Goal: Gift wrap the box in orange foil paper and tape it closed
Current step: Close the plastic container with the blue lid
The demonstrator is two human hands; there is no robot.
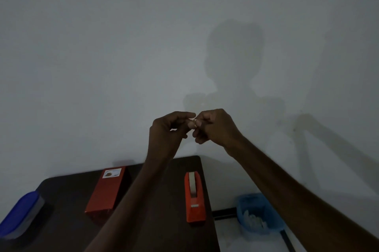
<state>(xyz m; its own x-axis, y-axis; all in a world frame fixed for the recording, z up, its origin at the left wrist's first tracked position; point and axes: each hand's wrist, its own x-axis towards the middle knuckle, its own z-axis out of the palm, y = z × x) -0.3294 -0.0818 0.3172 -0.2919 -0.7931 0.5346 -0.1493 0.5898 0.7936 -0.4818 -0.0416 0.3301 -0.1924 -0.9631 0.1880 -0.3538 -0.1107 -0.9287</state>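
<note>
Table (164,200): a dark surface in dim light, close below the camera.
Box (106,192): already clad in orange foil, lying left of centre on the table, a white label at its far end.
Tape dispenser (193,196): orange, just right of the forearms, near the table's right edge.
Left hand (168,134): raised before the wall, thumb and forefinger pinched on a small pale scrap, likely tape.
Right hand (215,126): fingertips closed on the same scrap, touching the left.
Step, judged: keep the strip taut and unstuck from itself, then lower it across a foil seam.
Wall (123,46): bare, carrying the person's shadow.
</note>
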